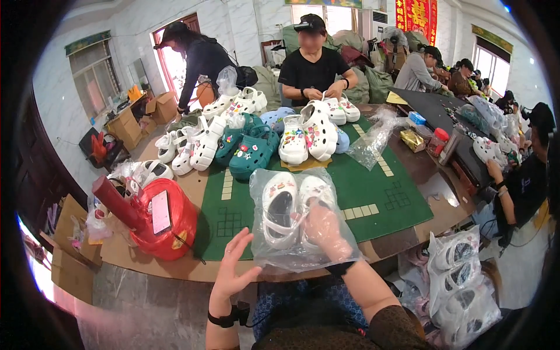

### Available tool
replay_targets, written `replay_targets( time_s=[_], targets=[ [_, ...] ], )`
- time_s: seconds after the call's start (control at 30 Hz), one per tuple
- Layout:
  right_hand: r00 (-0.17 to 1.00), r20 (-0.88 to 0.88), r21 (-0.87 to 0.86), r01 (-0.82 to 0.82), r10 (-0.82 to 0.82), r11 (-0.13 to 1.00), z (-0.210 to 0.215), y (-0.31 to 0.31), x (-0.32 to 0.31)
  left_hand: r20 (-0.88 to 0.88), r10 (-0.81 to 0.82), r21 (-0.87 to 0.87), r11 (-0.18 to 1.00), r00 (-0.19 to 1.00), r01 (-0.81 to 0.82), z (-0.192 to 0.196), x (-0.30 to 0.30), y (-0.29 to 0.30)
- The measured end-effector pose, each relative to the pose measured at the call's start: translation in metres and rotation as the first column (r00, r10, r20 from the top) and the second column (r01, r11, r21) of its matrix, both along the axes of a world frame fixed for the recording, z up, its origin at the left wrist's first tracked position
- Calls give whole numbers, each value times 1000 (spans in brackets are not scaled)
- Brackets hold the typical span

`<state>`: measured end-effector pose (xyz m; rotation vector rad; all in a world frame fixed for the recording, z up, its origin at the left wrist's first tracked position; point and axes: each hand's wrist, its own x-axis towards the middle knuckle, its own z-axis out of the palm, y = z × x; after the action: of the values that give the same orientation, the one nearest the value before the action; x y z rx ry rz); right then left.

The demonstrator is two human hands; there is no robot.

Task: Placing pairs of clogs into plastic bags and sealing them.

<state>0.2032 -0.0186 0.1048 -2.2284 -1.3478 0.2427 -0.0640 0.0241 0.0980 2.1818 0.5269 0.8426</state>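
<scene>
White clogs: apparently being bagged at the surface's near edge
Right grip: in bag, clamping cannot be told (fingers veiled)
Left grip: spread apart
Bag mouth: steadying seemingly needed

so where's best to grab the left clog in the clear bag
Probably take the left clog by its back strap, coming from the near left. It lies in the clear bag with its toe pointing away, so the strap end faces the person. The right hand is at the right clog; the left hand is open on the nearer side.
</scene>
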Motion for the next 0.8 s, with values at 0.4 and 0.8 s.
replay_targets(
  time_s=[0.4, 0.8],
  targets=[
    [971, 52, 599, -218, 234, 771, -19, -198, 30, -57, 334, -44, 941, 941, -337, -42, 15, -12],
    [931, -364, 469, 149, 36, 871, -50, -157, 55, -49, 233, -452, 862, 971, -230, -44, -37, -26]
  ],
)
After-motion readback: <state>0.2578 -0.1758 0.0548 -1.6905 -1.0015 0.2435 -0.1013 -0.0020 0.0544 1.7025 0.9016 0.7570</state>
